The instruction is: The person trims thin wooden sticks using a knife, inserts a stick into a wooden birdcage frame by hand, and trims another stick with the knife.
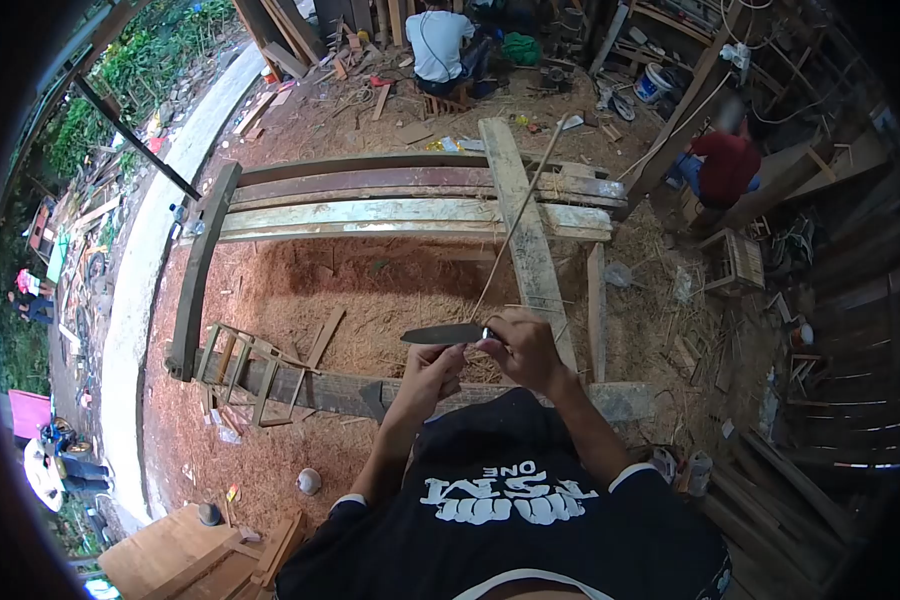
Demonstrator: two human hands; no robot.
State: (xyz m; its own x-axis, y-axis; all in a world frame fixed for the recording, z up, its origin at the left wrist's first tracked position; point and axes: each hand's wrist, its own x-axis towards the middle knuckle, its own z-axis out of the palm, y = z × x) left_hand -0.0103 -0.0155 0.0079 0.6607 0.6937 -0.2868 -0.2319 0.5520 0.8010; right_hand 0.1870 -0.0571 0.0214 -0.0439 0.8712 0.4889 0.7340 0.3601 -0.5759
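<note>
A knife [442, 334] with a broad dark blade is gripped in my right hand [525, 347], its blade pointing left. My left hand [431, 376] is closed just below the blade, thumb up near the knife's handle end. A long thin strip of bamboo or wood [515, 220] slants from my hands up across a wide plank [518, 210]. The strip's near end disappears behind the blade and fingers, where my left hand appears to pinch it. Both hands are close together in front of my dark shirt.
A timber frame with long beams [370, 212] stands ahead, above ground strewn with shavings. A small slatted wooden piece [238, 362] leans on the near beam [320, 392]. One person in white [438, 45] sits at the back, another in red [727, 165] at right. A wooden crate [732, 262] stands right.
</note>
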